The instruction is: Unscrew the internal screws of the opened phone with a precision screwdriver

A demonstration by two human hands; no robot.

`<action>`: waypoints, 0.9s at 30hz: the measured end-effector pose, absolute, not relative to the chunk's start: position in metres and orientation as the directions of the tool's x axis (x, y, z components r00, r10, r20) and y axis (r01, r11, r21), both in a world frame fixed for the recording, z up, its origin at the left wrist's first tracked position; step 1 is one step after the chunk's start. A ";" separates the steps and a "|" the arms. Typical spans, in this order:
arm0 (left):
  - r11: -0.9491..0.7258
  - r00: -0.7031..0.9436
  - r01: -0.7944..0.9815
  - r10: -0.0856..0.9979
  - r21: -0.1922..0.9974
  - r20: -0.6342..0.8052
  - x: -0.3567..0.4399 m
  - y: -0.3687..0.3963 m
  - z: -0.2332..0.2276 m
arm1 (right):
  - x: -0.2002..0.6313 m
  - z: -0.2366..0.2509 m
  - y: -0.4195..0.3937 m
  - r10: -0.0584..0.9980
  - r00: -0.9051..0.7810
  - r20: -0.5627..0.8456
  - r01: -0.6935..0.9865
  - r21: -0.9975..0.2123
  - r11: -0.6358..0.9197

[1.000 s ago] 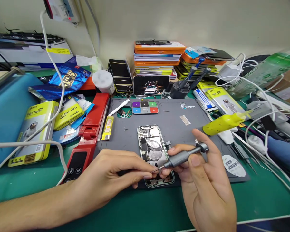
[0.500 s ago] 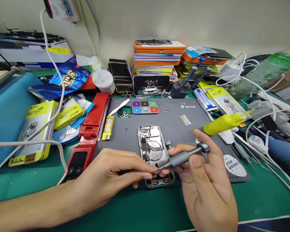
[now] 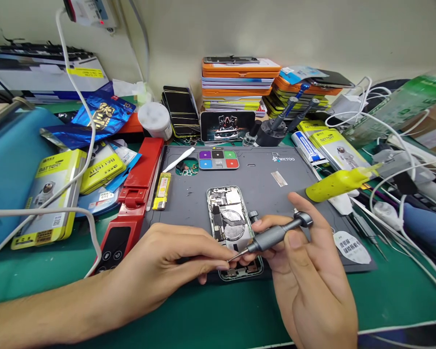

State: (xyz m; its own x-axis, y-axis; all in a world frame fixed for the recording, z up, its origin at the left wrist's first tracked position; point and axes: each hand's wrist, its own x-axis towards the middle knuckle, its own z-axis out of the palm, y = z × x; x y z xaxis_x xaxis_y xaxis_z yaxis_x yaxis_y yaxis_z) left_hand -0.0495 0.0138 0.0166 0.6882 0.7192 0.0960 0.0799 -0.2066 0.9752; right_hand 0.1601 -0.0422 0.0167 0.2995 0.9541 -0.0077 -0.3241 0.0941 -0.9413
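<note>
Mat (image 3: pixel 187 208) left of opened phone (image 3: pixel 232 224) runs to yellow packet (image 3: pixel 162 191); wider stretch right of phone, up to yellow bottle (image 3: pixel 339 184). Phone's near end sits at mat's front edge. Since earlier: grip unchanged, propped screen (image 3: pixel 227 127) behind phone shows new picture. Left hand (image 3: pixel 178 261), phone's near left: thumb and forefinger pressed together at screwdriver (image 3: pixel 272 238) tip, can't tell on what. Right hand (image 3: pixel 308 271), phone's near right: palm up, thumb and fingers round handle, forefinger lifted.
</note>
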 end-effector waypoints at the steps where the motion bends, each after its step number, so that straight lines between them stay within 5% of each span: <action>1: -0.216 0.691 0.078 0.716 0.973 0.103 -0.050 0.014 0.017 | 0.160 0.017 -0.042 0.954 0.300 -0.010 -0.327 -0.940 0.093; 27: -0.207 0.693 0.076 0.714 0.975 0.098 -0.048 0.015 0.022 | 0.160 0.017 -0.043 0.950 0.313 -0.019 -0.327 -0.941 0.089</action>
State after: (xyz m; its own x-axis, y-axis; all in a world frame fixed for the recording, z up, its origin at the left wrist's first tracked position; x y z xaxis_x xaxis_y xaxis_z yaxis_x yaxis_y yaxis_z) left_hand -0.0482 0.0147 0.0222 0.6930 0.7143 0.0977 0.0762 -0.2074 0.9753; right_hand 0.1601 -0.0434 0.0165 0.3128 0.9496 -0.0187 -0.3265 0.0891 -0.9410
